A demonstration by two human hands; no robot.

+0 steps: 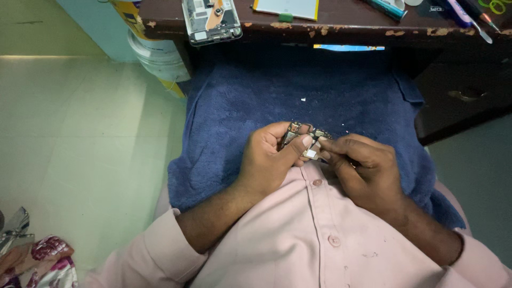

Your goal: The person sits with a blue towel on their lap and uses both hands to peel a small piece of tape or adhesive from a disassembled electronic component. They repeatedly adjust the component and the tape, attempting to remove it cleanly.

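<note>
Blue towel: a fuzzy dark blue towel [256,101] is spread over the person's lap, hanging down from under the desk edge, a few tiny white specks on it
Circuit board: small dark phone circuit board [300,134] held right over the towel, close to the person's pink shirt [298,234], pinched between both hands
Left hand: left hand [269,160] is closed around the board's left end, thumb pressed across the front of it
Right hand: right hand [362,168] is curled up, fingertips meeting at the board's right end on a small white bit; can't make out what that bit is, too small
Desk: worn dark wooden desk [330,29] at the top, paint chipped along the edge
On the desk: opened phone [211,20] with its insides showing, sitting at the edge; a flat pale panel [286,7] beside it; some pen-like tools [469,16] off to the right
Floor side: white plastic bucket [160,56] by the desk leg, pale tile floor [74,133]
</note>
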